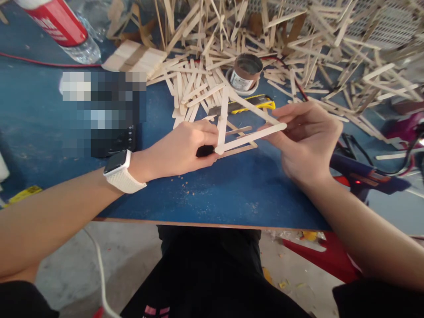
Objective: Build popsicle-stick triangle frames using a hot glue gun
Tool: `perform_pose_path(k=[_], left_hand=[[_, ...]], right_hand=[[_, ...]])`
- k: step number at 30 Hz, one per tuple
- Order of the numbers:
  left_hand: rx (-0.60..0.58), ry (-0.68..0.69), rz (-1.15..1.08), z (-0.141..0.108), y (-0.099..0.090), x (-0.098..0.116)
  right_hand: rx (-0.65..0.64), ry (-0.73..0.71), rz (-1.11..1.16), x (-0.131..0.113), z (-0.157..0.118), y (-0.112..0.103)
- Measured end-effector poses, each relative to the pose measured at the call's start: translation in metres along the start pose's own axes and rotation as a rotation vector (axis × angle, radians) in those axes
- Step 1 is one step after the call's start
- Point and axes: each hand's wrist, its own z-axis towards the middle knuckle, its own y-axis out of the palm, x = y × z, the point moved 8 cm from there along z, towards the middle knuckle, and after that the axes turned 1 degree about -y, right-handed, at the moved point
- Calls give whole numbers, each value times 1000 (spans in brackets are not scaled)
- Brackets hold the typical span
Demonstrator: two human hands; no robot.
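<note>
A triangle of popsicle sticks (252, 137) is held up between my two hands above the blue table. My left hand (195, 143) pinches its lower left corner; a white-banded watch is on that wrist. At the right corner, my right hand (303, 137) grips the stick ends between thumb and fingers. Below the triangle, another frame of popsicle sticks (243, 149) shows partly, lying on the table. Just beyond lies a yellow and black utility knife (243, 105). The fingertips of my left hand are partly hidden behind the sticks.
Loose popsicle sticks (195, 86) pile up across the back. A brown cup (247, 73) stands among them. At the far left is a bottle with a red label (61, 26). A blue glue gun (367, 174) rests at right, beside cables. The table's front edge (212, 224) is near my body.
</note>
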Motion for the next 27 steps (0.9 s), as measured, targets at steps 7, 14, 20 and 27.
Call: perform_pose_path(k=[7, 14, 20, 27], left_hand=[[-85, 43, -132, 2, -3, 0], [-139, 71, -133, 4, -3, 1], [-176, 91, -122, 4, 1, 4], [-184, 119, -141, 1, 2, -1]], right_hand=[[-10, 31, 13, 5, 0, -1], [-26, 14, 10, 5, -1, 0], [-15, 14, -20, 3, -1, 0], [-3, 40, 11, 3, 0, 0]])
